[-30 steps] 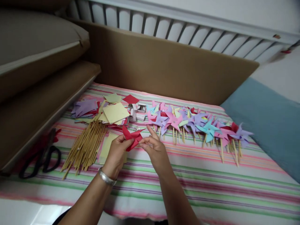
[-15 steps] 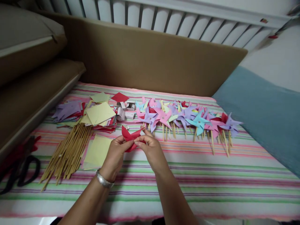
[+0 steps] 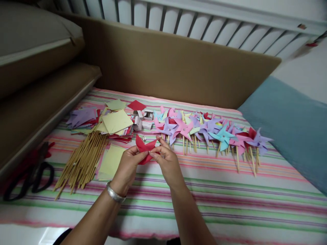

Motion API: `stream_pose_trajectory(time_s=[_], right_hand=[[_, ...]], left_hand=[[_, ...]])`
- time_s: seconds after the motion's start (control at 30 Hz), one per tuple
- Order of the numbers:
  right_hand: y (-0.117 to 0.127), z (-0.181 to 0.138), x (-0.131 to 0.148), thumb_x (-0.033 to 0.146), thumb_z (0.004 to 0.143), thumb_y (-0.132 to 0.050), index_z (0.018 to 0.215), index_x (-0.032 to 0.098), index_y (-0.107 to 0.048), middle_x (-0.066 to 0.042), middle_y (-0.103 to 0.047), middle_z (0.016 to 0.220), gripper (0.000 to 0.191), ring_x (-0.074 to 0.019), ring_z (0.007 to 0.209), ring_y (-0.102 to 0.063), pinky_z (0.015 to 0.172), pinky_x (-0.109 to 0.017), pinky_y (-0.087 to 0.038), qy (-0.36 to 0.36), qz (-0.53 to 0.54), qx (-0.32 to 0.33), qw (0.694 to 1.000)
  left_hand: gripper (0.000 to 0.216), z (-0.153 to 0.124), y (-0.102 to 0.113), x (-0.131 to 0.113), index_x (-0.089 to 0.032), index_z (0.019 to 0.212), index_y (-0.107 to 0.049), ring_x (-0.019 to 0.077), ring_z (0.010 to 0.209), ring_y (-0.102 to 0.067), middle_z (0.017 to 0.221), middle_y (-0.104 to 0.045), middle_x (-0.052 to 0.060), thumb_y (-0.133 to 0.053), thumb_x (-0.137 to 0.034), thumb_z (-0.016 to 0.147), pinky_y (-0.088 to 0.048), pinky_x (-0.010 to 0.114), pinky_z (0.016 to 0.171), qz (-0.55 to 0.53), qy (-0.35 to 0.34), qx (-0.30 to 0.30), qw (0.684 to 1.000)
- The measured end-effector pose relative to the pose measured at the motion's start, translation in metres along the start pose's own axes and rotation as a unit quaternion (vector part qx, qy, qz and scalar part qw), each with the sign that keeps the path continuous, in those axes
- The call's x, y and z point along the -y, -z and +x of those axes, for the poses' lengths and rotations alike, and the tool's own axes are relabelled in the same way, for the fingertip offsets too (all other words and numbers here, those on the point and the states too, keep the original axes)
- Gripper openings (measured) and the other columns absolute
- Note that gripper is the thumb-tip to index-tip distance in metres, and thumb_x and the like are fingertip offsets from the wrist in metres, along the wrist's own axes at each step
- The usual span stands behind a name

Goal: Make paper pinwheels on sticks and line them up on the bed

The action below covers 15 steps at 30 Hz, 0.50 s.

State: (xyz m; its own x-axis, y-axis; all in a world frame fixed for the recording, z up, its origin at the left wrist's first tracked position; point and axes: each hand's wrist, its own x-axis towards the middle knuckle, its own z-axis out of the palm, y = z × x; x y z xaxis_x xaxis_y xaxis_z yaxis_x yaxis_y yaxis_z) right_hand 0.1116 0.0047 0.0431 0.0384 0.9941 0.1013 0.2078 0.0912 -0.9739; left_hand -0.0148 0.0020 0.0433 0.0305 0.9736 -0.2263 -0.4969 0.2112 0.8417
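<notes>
A folded red paper pinwheel [image 3: 143, 147] is held just above the striped cloth [image 3: 230, 194], between both hands. My left hand [image 3: 127, 167], with a silver bracelet at the wrist, pinches its left side. My right hand [image 3: 166, 161] pinches its centre from the right, fingers curled. A small silver pin [image 3: 144, 138] shows at the top of the red paper. Just behind the hands runs a row of finished pinwheels on sticks [image 3: 209, 132] in pink, purple, blue and red.
Bamboo sticks [image 3: 83, 160] lie in a bundle at left, next to yellow paper squares [image 3: 116, 121], purple cut paper [image 3: 80, 116] and small white boxes [image 3: 143, 120]. Black scissors [image 3: 28, 177] lie far left. A brown board [image 3: 166, 64] stands behind; a blue cushion [image 3: 293, 126] is at right.
Both hands keep the red pinwheel between them with only small finger shifts. The view has swung slightly left, then back right.
</notes>
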Motion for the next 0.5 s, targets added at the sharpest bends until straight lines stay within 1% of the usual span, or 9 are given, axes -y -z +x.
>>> stream_pose_trajectory(time_s=[0.23, 0.37, 0.5], right_hand=[[-0.0038, -0.0012, -0.0020, 0.022, 0.070, -0.063, 0.070, 0.022, -0.068, -0.006, -0.045, 0.137, 0.005, -0.0231, 0.131, -0.033, 0.106, -0.038, -0.021, 0.011, 0.012, 0.023, 1.000], [-0.0025, -0.0008, -0.0010, 0.022, 0.069, -0.063, 0.070, 0.022, -0.068, -0.007, -0.046, 0.136, 0.005, -0.0233, 0.131, -0.033, 0.106, -0.038, -0.021, -0.008, 0.004, 0.022, 1.000], [-0.0012, 0.0002, -0.0003, 0.023, 0.067, -0.064, 0.070, 0.021, -0.069, -0.007, -0.050, 0.132, 0.006, -0.0256, 0.129, -0.036, 0.104, -0.040, -0.024, -0.036, 0.009, 0.013, 0.999]], left_hand=[[0.018, 0.0014, 0.0057, 0.0001, -0.013, 0.080, -0.072, 0.0092, 0.062, -0.058, 0.071, -0.071, 0.002, -0.073, -0.020, 0.063, -0.043, 0.021, 0.065, 0.011, -0.013, 0.000, 1.000], [0.015, 0.0011, 0.0063, -0.0001, -0.013, 0.076, -0.071, 0.0084, 0.060, -0.056, 0.068, -0.070, 0.001, -0.073, -0.020, 0.062, -0.042, 0.020, 0.062, 0.019, -0.013, 0.010, 1.000], [0.014, 0.0017, 0.0065, 0.0004, -0.013, 0.073, -0.070, 0.0082, 0.059, -0.056, 0.066, -0.069, 0.001, -0.074, -0.020, 0.061, -0.042, 0.019, 0.061, 0.026, -0.011, 0.012, 1.000]])
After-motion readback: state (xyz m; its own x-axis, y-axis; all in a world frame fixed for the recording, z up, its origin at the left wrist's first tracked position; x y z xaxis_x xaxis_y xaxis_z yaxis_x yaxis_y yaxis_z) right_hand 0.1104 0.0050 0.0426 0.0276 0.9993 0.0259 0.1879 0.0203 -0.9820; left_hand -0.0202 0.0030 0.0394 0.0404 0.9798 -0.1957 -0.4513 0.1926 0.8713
